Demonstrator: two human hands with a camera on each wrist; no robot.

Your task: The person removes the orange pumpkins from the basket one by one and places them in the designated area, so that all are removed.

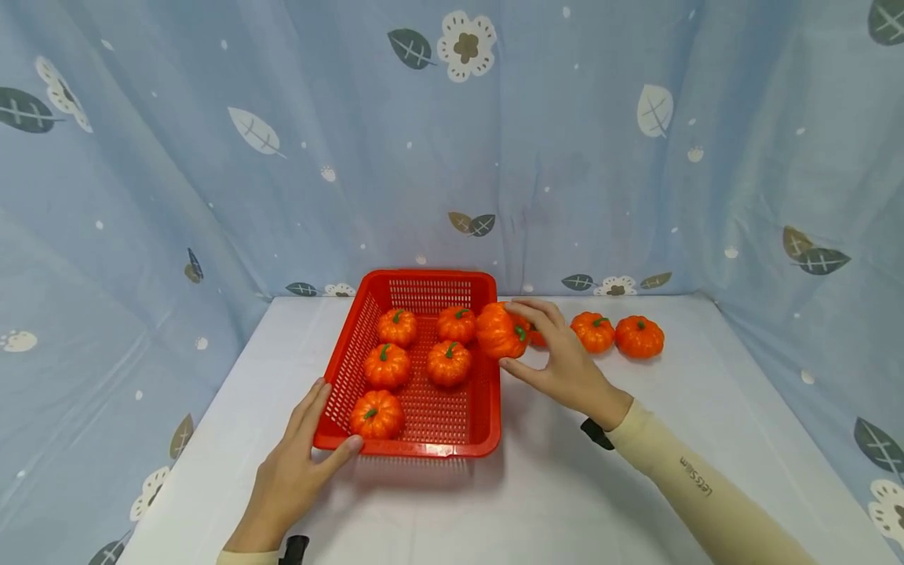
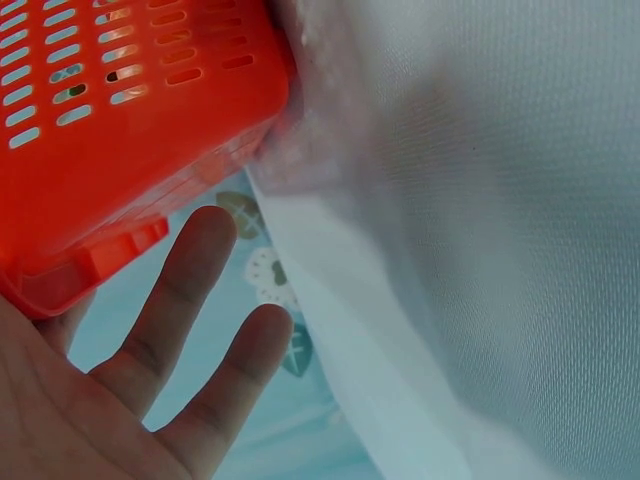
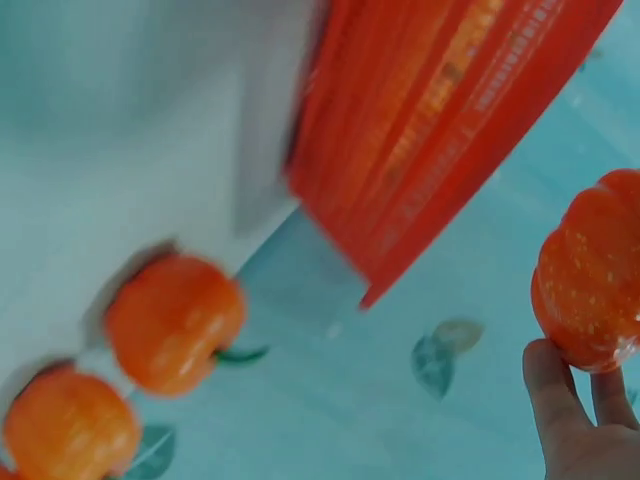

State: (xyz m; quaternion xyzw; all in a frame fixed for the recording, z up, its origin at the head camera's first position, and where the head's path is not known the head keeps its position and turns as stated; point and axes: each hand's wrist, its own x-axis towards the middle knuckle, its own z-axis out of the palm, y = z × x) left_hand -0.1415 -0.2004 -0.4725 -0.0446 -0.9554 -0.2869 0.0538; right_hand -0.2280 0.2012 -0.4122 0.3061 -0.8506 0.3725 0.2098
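Observation:
A red plastic basket (image 1: 438,450) with slotted walls stands on the table, several small orange pumpkins with green stems inside, among them one pumpkin (image 1: 377,415) at the front left. My left hand (image 1: 293,467) rests against its front left corner, fingers spread along the left side and thumb at the front rim. In the left wrist view two straight fingers (image 2: 165,305) stand apart from the basket wall. My right hand (image 1: 565,365) grips another pumpkin (image 1: 500,331) over the basket's right rim, its stem turned to the right. Fingertips hold this pumpkin (image 3: 595,275) in the right wrist view.
Right of the basket, a pumpkin (image 1: 592,332) and another pumpkin (image 1: 639,337) sit side by side on the white table (image 1: 565,502). A third pumpkin (image 1: 537,339) is mostly hidden behind my right hand. Blue patterned cloth (image 1: 565,196) hangs behind and beside the table.

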